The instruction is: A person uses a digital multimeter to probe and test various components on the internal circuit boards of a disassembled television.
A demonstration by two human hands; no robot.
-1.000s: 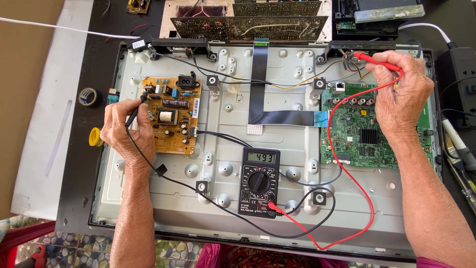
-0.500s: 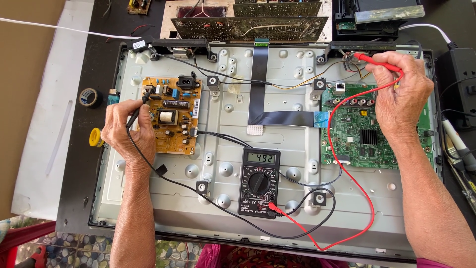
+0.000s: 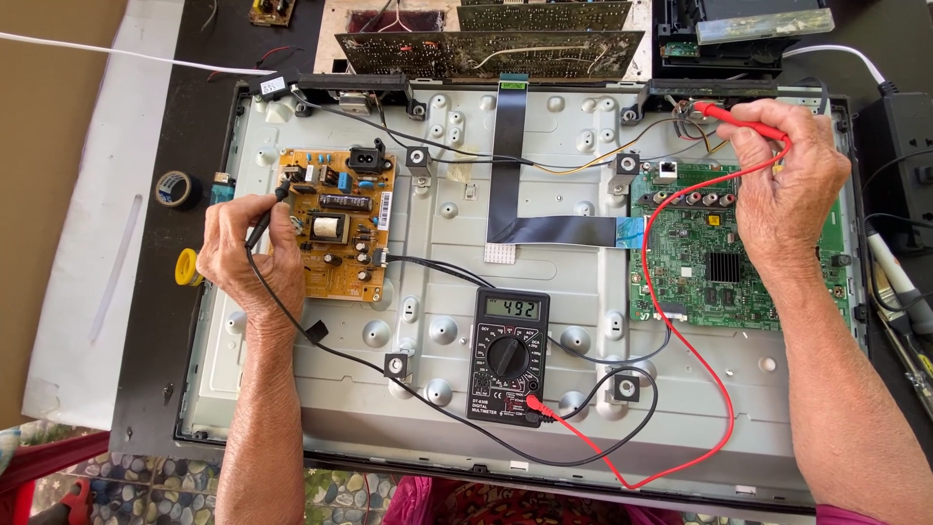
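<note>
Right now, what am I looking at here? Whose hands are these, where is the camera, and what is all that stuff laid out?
The camera sits on a person's head and looks down at their own two bare hands. Under them lies a flat-screen set with its back off, showing a grey metal panel. On it sit a tan circuit board and a green circuit board, with a black meter between them. The left hand holds a black probe at the tan board's edge. The right hand holds a red probe near the panel's top right corner. Black and red leads run back to the meter.
</note>
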